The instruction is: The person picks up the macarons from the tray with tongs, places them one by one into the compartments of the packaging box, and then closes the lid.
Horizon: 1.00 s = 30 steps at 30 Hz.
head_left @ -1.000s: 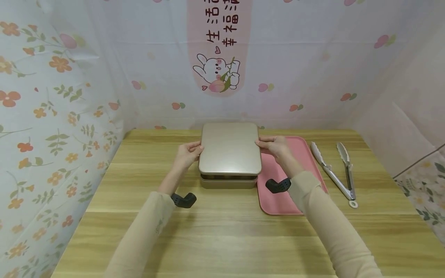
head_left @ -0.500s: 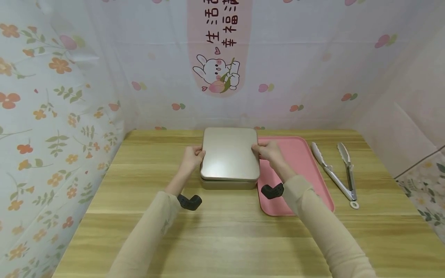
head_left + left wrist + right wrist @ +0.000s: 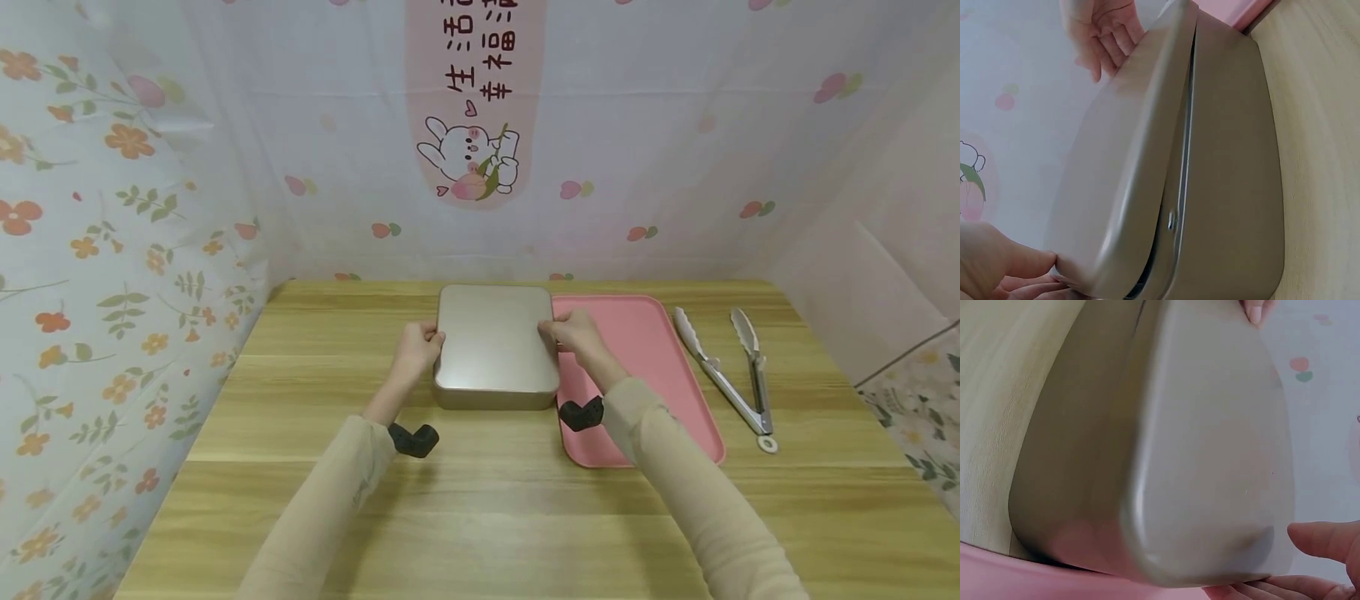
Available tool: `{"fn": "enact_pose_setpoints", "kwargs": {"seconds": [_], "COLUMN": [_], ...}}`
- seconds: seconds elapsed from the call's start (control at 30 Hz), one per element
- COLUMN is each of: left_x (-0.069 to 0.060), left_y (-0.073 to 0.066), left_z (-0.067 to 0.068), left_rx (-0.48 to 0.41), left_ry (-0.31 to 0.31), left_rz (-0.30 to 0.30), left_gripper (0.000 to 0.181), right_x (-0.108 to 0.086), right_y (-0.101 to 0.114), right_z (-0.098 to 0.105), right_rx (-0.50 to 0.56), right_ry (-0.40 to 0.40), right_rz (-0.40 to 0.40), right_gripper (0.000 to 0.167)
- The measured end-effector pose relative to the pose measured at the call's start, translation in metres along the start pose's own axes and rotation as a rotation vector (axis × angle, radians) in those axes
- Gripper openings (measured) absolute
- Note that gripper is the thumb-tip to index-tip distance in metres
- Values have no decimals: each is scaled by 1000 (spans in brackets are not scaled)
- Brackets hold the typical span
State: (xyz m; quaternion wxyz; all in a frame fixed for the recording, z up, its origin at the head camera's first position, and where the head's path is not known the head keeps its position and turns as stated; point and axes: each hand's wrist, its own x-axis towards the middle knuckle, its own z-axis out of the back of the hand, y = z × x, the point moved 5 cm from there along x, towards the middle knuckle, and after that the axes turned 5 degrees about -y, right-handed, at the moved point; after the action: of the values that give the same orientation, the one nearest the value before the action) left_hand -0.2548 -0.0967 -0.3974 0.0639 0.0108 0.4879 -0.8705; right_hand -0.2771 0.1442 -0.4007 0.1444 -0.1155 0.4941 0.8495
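Note:
A square champagne-coloured metal tin (image 3: pixel 495 402) stands at the middle of the table's back, with its matching lid (image 3: pixel 495 333) on top. From the left side my left hand (image 3: pixel 414 348) holds the lid's edge between thumb and fingers. On the opposite side my right hand (image 3: pixel 579 333) grips the lid, thumb (image 3: pixel 1322 540) by the top rim and fingers along the side. A thin dark gap runs between lid and tin in the left wrist view, wider toward the left-hand end. The tin's inside is hidden.
A pink tray (image 3: pixel 652 367) lies right beside the tin, partly under my right arm. Farther right are spread metal tongs (image 3: pixel 726 392) with a ring at the joined end. A patterned cloth wall (image 3: pixel 337 183) rises directly behind the wooden table (image 3: pixel 480 517).
Both hands have lowered the lid and brought it slightly nearer. The dark opening along the tin's front, seen a second ago, is closed over in the head view.

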Motion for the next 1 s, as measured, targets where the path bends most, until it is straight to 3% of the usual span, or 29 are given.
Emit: {"fn": "enact_pose_setpoints", "kwargs": {"seconds": [0.33,0.63,1.0], "left_x": [5,9,16], "left_y": [3,7,6], "left_z": [1,1,7], "left_rx": [22,57,145], "left_ry": [24,15,6], "left_rz": [71,109,107], "left_gripper": [35,35,33], "right_x": [6,10,5], "right_y": [4,7,12], "right_z": [-2,0,1], "right_rx": [-117,-212,-311], "right_ry": [-52,-6,-24], "right_rz": [55,63,99], "right_gripper": [25,43,31]}}
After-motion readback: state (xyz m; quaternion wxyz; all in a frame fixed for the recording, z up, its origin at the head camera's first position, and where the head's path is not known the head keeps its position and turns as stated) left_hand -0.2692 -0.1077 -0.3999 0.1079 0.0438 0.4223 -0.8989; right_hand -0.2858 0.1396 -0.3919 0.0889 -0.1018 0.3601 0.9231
